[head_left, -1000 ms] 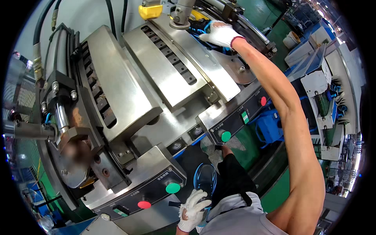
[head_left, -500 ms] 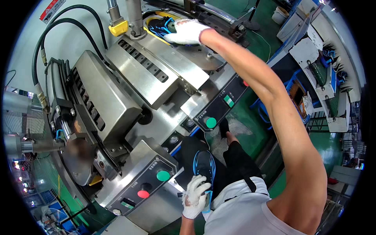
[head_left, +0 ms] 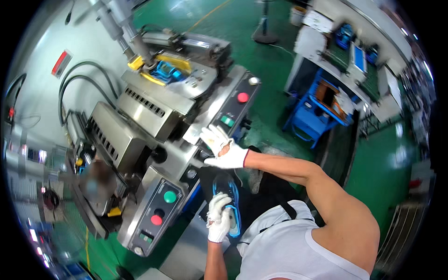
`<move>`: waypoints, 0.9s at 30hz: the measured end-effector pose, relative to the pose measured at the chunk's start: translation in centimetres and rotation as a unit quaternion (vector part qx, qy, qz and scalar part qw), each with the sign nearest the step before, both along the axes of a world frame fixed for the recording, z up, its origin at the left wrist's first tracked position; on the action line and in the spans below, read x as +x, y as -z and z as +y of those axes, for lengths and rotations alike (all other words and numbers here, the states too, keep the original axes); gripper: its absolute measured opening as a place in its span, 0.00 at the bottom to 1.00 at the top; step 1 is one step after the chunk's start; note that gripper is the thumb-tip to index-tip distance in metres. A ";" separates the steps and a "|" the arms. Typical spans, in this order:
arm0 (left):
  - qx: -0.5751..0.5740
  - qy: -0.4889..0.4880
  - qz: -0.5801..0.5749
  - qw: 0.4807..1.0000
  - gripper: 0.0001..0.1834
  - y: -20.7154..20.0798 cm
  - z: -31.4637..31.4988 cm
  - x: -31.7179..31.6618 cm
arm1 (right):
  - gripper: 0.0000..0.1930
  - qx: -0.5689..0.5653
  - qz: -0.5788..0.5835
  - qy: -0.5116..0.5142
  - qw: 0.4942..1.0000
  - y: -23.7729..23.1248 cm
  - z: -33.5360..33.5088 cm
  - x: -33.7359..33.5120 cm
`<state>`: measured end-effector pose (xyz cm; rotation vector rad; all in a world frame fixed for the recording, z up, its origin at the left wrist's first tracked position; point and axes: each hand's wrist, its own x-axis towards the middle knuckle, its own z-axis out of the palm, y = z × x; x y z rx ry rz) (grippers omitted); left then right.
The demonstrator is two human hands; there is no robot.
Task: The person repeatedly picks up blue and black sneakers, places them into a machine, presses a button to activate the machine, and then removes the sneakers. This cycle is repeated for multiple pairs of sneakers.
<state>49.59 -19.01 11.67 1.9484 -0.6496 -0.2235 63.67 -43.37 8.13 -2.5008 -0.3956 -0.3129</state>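
Observation:
My left hand (head_left: pixel 219 217), in a white knit glove, is closed around the heel end of a black and blue sports shoe (head_left: pixel 231 186), held low in front of my body with its toe pointing away from me. My right hand (head_left: pixel 221 148), gloved too, is empty with the fingers spread. It hangs over the front edge of the steel machine, just below a green rectangular switch (head_left: pixel 227 121). Another blue and black shoe (head_left: pixel 167 72) sits in the machine's far station, between yellow pads (head_left: pixel 175 62) and under the metal press rods (head_left: pixel 141 50).
The near control panel carries a green button (head_left: pixel 170 196) and a red button (head_left: pixel 157 217); a second red button (head_left: pixel 242 97) is on the far panel. To the right stand a blue cart (head_left: pixel 308 122) and a white bench (head_left: pixel 310 46) bearing shoes. A black stand base (head_left: pixel 265 37) rests on the green floor.
My right hand has left the shoe in the far station and come back toward my body, fingers opened. The left hand keeps its shoe. My view has swung to the right.

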 end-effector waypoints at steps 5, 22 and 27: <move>-0.026 -0.033 0.003 0.999 0.13 -0.6 -4.6 0.0 | 0.56 0.158 0.161 0.035 0.974 -4.4 -5.4 -16.2; -0.235 0.389 -0.275 0.847 0.37 -14.9 -34.0 -3.6 | 0.45 0.379 -0.390 0.541 0.642 -9.3 -26.5 -28.4; -0.044 0.347 -0.182 0.919 0.28 -7.9 -28.4 -2.5 | 0.34 0.284 -0.329 0.677 0.594 -13.8 -43.7 -28.8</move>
